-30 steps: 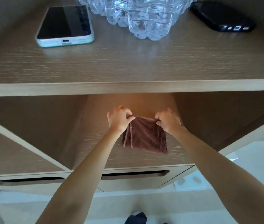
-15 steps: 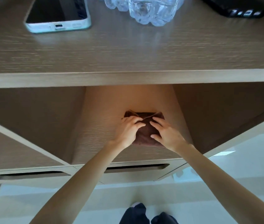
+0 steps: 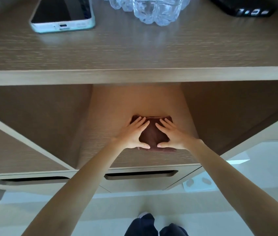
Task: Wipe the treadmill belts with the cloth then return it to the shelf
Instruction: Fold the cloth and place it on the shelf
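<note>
A folded brown cloth [image 3: 152,135] lies flat on the wooden shelf [image 3: 111,150] inside the middle compartment of the cabinet. My left hand [image 3: 133,133] rests palm-down on the cloth's left half, fingers spread. My right hand [image 3: 170,133] lies flat on its right half, also with fingers apart. The thumbs nearly meet at the cloth's near edge, so only the middle and the edges of the cloth show between and around the hands.
On the cabinet top [image 3: 135,53] lie a phone in a pale case [image 3: 63,12], a clear glass bowl [image 3: 152,9] and a black device [image 3: 243,7]. Side walls enclose the compartment. Drawer slots [image 3: 140,174] sit below. My feet [image 3: 153,225] stand on the pale floor.
A second ago both hands pinched the cloth's top corners and it hung open. It has since been laid folded on the shelf, and both hands have flattened onto it.
</note>
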